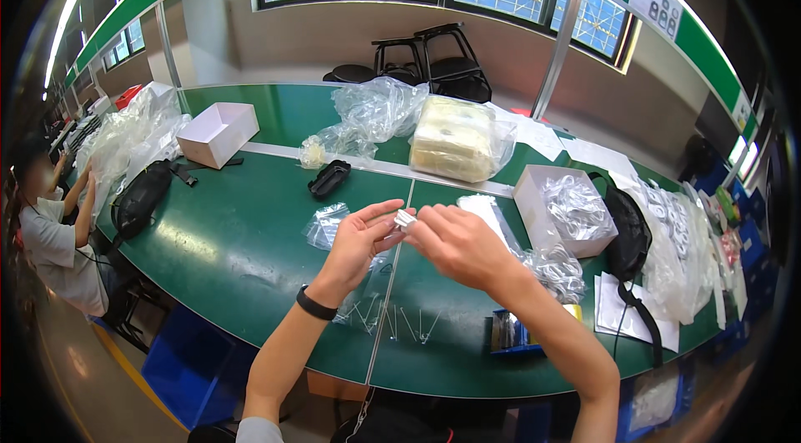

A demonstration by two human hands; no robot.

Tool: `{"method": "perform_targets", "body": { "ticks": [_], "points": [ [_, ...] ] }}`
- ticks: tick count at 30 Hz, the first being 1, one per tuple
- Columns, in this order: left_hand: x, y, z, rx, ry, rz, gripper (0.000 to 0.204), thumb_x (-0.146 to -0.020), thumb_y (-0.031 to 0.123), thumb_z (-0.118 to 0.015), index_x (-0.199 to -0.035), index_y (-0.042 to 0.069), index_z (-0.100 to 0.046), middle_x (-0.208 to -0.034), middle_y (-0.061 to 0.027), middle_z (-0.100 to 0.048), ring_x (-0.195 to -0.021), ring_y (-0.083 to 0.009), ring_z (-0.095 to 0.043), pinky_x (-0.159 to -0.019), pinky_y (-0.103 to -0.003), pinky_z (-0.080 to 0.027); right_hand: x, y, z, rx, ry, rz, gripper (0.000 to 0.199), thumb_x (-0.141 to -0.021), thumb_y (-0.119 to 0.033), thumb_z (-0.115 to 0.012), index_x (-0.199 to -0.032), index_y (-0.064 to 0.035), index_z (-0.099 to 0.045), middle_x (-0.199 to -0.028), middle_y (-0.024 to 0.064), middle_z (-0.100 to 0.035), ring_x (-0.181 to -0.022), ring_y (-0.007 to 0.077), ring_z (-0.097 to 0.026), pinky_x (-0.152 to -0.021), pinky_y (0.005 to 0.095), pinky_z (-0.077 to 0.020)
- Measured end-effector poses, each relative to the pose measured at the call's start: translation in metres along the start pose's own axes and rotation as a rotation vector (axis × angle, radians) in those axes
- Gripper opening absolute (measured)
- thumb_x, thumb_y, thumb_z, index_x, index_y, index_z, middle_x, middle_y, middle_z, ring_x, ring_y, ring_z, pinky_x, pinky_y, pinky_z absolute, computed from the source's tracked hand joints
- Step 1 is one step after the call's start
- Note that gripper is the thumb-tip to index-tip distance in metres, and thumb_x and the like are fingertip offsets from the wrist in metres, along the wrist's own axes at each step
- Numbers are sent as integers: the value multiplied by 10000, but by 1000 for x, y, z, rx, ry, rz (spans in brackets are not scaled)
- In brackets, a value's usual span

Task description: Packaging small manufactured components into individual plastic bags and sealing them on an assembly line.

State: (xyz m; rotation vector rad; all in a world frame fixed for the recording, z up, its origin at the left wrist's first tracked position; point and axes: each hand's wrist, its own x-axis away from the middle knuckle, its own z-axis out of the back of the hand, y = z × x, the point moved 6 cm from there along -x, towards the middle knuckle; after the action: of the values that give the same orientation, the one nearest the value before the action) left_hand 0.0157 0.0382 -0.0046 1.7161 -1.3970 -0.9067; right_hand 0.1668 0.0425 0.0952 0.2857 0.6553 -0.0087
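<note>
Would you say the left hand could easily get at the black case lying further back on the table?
Probably yes: the green table between the left hand and the black case looks bare.

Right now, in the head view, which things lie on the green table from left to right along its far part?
Black bag → open white box → black tray → wrapped pale stack → white box of clear bags → second black bag.

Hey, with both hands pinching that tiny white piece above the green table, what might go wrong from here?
The small white piece sits only between fingertips of the left hand and right hand, so it may slip and drop. It could land among the thin wire pieces near the table edge and scatter them.
</note>
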Motion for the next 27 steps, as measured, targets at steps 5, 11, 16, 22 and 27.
{"method": "perform_targets", "body": {
  "ticks": [5,11,16,22,27],
  "points": [
    [1,0,1,46,28,26,347,-1004,20,-557,-1347,-35,-549,-1283,-189,-658,-1131,-217,-675,-926,-299,-581,5,-12,-13,67,-12,46,233,-844,-165,-751,-868,-75,-538,-781,39,-537,-703,200,-601,-647,332,-505],
    [3,3,-1,3,39,-1,346,-1004,12,-546,-1346,-42,-544,-1301,-215,-645,-1149,-243,-672,-946,-324,-577,6,-16,-16,-44,-34,115,204,-872,-161,-698,-833,-64,-523,-774,43,-551,-712,188,-615,-665,318,-508],
    [3,6,-6,-75,35,-102,339,-1005,7,-559,-1336,-65,-539,-1283,-212,-655,-1164,-257,-668,-989,-340,-570,11,-21,-17,-89,-46,94,204,-847,-143,-717,-811,-65,-532,-741,53,-574,-695,205,-632,-657,342,-520],
    [5,10,-6,-53,-3,-147,326,-1005,7,-563,-1322,-66,-547,-1285,-231,-647,-1174,-267,-663,-1007,-355,-560,18,3,-24,-563,17,-449,201,-859,-130,-761,-912,-25,-598,-828,94,-659,-738,205,-676,-637,339,-532],
    [3,18,-4,-114,26,-230,301,-1010,12,-556,-1302,-61,-565,-1261,-216,-665,-1145,-266,-679,-996,-351,-564,30,34,-32,-908,76,-832,181,-928,-160,-739,-959,-23,-625,-838,31,-695,-728,84,-615,-638,255,-485]
  ]
}}
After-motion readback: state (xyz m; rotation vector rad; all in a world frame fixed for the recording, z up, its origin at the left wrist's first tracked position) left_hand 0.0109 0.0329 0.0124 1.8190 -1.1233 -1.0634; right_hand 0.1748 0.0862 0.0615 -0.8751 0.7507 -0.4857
